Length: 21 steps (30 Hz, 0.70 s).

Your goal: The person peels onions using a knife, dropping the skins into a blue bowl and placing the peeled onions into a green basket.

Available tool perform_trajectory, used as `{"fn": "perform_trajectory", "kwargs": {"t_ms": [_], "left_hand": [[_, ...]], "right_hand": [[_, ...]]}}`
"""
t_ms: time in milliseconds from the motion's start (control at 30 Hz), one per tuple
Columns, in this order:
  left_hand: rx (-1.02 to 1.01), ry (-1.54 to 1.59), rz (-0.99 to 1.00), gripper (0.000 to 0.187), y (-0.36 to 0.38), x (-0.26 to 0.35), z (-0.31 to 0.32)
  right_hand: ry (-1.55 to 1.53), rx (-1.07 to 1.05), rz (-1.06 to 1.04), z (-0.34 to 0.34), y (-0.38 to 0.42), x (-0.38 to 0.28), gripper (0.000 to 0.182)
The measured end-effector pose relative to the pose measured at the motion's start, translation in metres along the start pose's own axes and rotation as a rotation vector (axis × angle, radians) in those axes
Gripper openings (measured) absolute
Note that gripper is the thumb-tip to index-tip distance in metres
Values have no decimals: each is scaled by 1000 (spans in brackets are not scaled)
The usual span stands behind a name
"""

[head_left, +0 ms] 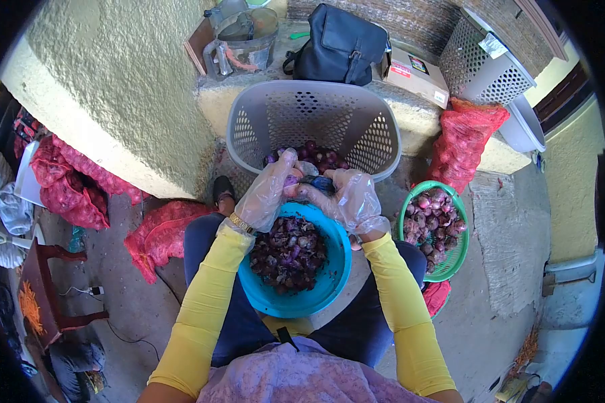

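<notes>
Both my hands wear clear plastic gloves and meet above the near rim of a grey perforated basket [249, 101]. My left hand [272, 191] has its fingers closed around a purple onion [291, 181]. My right hand [348, 196] is closed beside it, with a small dark blue item [321, 183] at its fingers; what that item is I cannot make out. Red onions [326, 158] lie in the bottom of the basket. Below my hands, a blue basin [341, 258] holds onions and loose dark skins [290, 255].
A green basket [458, 262] of onions [433, 218] stands at the right. Red mesh sacks [467, 141] are at the right and left. On the ledge sit a black bag [336, 50], a box [415, 74] and a clear bucket [252, 40]. A wooden bench [47, 295] stands left.
</notes>
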State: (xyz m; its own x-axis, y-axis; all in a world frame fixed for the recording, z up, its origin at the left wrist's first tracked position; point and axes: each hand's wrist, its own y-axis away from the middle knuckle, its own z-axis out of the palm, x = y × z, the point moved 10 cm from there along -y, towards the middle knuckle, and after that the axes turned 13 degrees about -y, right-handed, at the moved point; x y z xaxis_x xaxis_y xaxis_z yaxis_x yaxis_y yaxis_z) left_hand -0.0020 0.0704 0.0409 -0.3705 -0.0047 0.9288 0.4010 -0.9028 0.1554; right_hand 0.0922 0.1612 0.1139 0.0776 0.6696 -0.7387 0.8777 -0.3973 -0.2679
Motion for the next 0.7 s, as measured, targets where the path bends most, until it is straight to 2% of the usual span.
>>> {"fn": "perform_trajectory", "kwargs": {"t_ms": [67, 500, 700], "left_hand": [[-1, 1, -24, 47, 3, 2, 3], [-2, -71, 2, 49, 0, 0, 1], [17, -76, -35, 48, 0, 0, -1]], "right_hand": [[47, 44, -65, -1, 1, 0, 63], [-17, 31, -47, 0, 2, -1, 60], [76, 29, -66, -1, 1, 0, 60]]}}
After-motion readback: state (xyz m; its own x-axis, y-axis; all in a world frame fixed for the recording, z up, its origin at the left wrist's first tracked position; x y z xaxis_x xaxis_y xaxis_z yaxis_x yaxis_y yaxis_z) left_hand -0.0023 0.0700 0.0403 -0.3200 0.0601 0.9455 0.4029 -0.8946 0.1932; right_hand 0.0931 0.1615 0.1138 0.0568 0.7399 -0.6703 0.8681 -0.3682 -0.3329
